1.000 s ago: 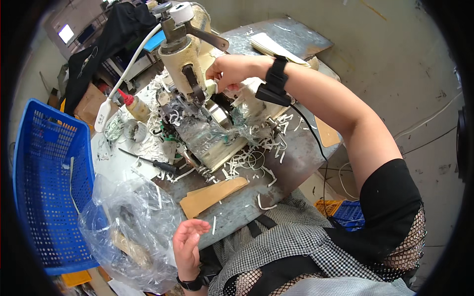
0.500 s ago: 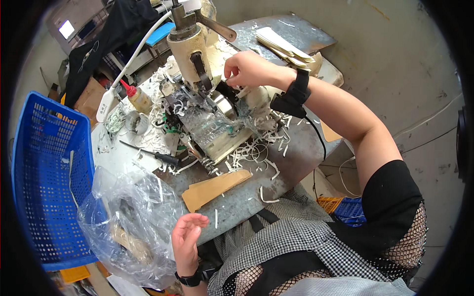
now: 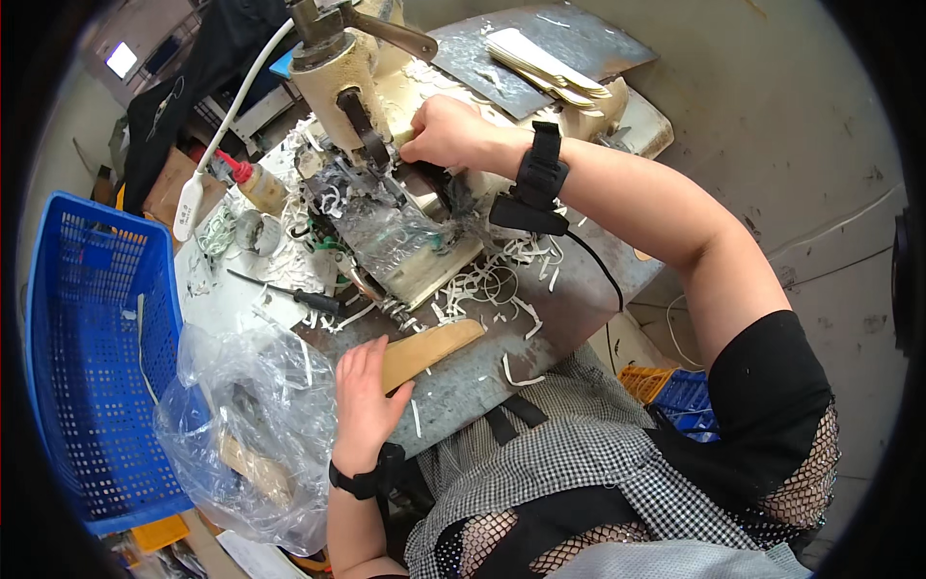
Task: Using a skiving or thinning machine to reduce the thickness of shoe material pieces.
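Observation:
My left hand [image 3: 365, 394] lies with its fingers stretched out over the left end of a small stack of tan, curved flat pieces [image 3: 431, 351] on the near part of the metal table [image 3: 455, 391]. Its thumb is apart, at the near edge of the pieces. My right hand [image 3: 449, 135] is closed, with curled fingers beside the upright post of a machine [image 3: 340, 92]. Whatever its fingertips hold or touch there is hidden. Clear plastic film [image 3: 410, 241] covers part of the machine's front, below the right hand.
White trimmings [image 3: 473, 289] litter the table round the machine. A black-handled screwdriver [image 3: 313, 301] and a red-tipped bottle [image 3: 258, 185] lie and stand left of it. White flat pieces [image 3: 540, 63] are stacked behind. At left are a blue crate [image 3: 106, 386] and a plastic bag [image 3: 246, 425].
My left hand has moved up and forward from the table's near edge onto the tan pieces. My right hand has shifted slightly left and stays at the machine. The whole view has shifted a little.

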Action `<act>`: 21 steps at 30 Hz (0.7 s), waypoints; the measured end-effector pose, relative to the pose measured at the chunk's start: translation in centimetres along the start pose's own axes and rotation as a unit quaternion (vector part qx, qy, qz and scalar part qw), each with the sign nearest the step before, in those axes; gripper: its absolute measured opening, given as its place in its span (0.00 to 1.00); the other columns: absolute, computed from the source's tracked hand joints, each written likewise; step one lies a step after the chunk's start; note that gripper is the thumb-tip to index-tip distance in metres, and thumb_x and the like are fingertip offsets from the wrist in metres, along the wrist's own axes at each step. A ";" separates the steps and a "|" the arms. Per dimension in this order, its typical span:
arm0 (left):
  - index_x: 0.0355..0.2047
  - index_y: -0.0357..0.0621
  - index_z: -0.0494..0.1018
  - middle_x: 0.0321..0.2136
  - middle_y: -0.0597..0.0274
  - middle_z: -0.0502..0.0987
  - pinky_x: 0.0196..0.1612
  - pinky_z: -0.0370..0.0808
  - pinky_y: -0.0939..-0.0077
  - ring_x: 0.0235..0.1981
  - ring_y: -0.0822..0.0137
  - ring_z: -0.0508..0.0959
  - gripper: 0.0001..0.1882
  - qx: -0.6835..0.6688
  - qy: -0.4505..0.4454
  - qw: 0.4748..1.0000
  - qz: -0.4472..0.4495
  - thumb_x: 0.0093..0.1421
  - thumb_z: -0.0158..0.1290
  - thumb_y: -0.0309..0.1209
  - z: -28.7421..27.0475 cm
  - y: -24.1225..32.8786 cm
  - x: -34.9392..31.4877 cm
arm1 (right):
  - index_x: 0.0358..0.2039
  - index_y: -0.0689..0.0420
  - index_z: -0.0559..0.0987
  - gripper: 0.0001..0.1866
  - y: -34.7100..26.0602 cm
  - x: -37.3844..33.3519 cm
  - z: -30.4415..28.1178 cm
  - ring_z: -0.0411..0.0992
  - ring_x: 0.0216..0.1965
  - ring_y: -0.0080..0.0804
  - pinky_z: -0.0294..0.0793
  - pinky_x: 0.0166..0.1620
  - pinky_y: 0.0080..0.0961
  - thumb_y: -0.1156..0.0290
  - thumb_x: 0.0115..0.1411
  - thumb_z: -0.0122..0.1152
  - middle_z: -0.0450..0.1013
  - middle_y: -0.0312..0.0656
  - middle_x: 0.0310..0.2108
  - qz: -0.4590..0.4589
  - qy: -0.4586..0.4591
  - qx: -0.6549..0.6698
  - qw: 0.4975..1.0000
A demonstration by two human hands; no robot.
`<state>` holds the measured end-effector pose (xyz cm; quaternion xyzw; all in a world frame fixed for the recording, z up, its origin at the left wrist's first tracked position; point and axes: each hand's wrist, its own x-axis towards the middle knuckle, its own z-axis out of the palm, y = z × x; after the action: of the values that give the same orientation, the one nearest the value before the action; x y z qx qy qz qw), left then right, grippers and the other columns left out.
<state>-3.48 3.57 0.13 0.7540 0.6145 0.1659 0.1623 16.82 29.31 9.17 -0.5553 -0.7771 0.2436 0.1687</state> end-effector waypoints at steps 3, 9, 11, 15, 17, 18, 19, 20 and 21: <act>0.51 0.35 0.68 0.47 0.49 0.70 0.54 0.66 0.59 0.50 0.48 0.68 0.34 0.021 -0.017 1.000 0.008 0.41 0.64 0.27 0.1 0.0 0.2 | 0.27 0.60 0.84 0.16 0.9 -0.4 -0.2 0.77 0.28 0.35 0.74 0.40 0.31 0.59 0.46 0.65 0.78 0.44 0.23 -0.004 -0.002 0.056 0.998; 0.44 0.36 0.69 0.40 0.50 0.69 0.49 0.69 0.60 0.45 0.48 0.70 0.28 0.019 -0.064 0.998 -0.008 0.39 0.63 0.25 0.1 0.1 1.2 | 0.37 0.56 0.81 0.10 4.5 -3.0 -0.4 0.72 0.38 0.42 0.72 0.42 0.36 0.72 0.53 0.60 0.74 0.43 0.33 -0.221 0.275 -0.083 0.932; 0.42 0.37 0.69 0.39 0.51 0.68 0.49 0.69 0.61 0.44 0.49 0.71 0.27 0.016 -0.087 0.996 -0.026 0.38 0.64 0.25 -0.1 0.2 1.1 | 0.43 0.54 0.77 0.15 3.4 -6.1 -0.3 0.69 0.45 0.45 0.69 0.44 0.35 0.76 0.53 0.60 0.72 0.44 0.39 -0.323 0.293 -0.070 0.897; 0.36 0.40 0.68 0.35 0.53 0.69 0.44 0.70 0.61 0.40 0.51 0.72 0.25 0.040 -0.077 0.996 0.012 0.36 0.65 0.25 -0.4 0.7 0.9 | 0.35 0.57 0.76 0.12 2.3 -12.8 2.4 0.68 0.39 0.43 0.68 0.41 0.37 0.67 0.51 0.64 0.69 0.44 0.34 -0.435 0.004 0.069 0.898; 0.38 0.41 0.68 0.34 0.54 0.70 0.40 0.68 0.61 0.38 0.51 0.72 0.26 0.070 -0.045 0.995 0.050 0.35 0.65 0.24 -0.7 1.6 0.9 | 0.48 0.61 0.71 0.31 2.4 -15.4 5.7 0.67 0.43 0.45 0.68 0.46 0.37 0.58 0.47 0.70 0.68 0.47 0.40 -0.429 -0.036 0.055 0.901; 0.38 0.41 0.68 0.34 0.54 0.70 0.40 0.68 0.61 0.38 0.51 0.72 0.26 0.070 -0.048 0.995 0.046 0.35 0.65 0.24 -0.7 1.9 0.9 | 0.47 0.62 0.70 0.32 2.7 -16.0 7.1 0.67 0.43 0.45 0.67 0.46 0.38 0.58 0.45 0.71 0.68 0.47 0.40 -0.415 -0.062 0.068 0.905; 0.38 0.42 0.69 0.34 0.54 0.70 0.40 0.68 0.61 0.38 0.51 0.71 0.27 0.081 -0.012 0.995 0.064 0.35 0.65 0.24 -0.7 2.1 0.8 | 0.46 0.62 0.70 0.31 3.0 -16.5 8.4 0.66 0.43 0.45 0.67 0.46 0.37 0.60 0.45 0.71 0.68 0.46 0.40 -0.386 -0.110 0.072 0.913; 0.38 0.42 0.69 0.35 0.55 0.71 0.40 0.67 0.62 0.38 0.52 0.71 0.27 0.093 0.025 0.992 0.082 0.35 0.66 0.25 -0.7 2.2 0.6 | 0.45 0.61 0.70 0.29 3.1 -16.7 9.3 0.66 0.43 0.45 0.67 0.46 0.37 0.63 0.45 0.71 0.68 0.45 0.40 -0.357 -0.158 0.075 0.918; 0.38 0.42 0.69 0.35 0.55 0.71 0.40 0.67 0.62 0.38 0.52 0.71 0.27 0.094 0.024 0.992 0.078 0.35 0.66 0.25 -0.7 2.0 0.3 | 0.45 0.61 0.70 0.29 3.2 -16.9 9.8 0.66 0.43 0.45 0.67 0.46 0.37 0.63 0.45 0.71 0.68 0.45 0.40 -0.359 -0.161 0.078 0.916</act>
<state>-1.95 3.49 1.63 0.8072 0.5708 0.1370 0.0624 19.57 12.34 -0.57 -0.1779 -0.9193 0.3124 0.1602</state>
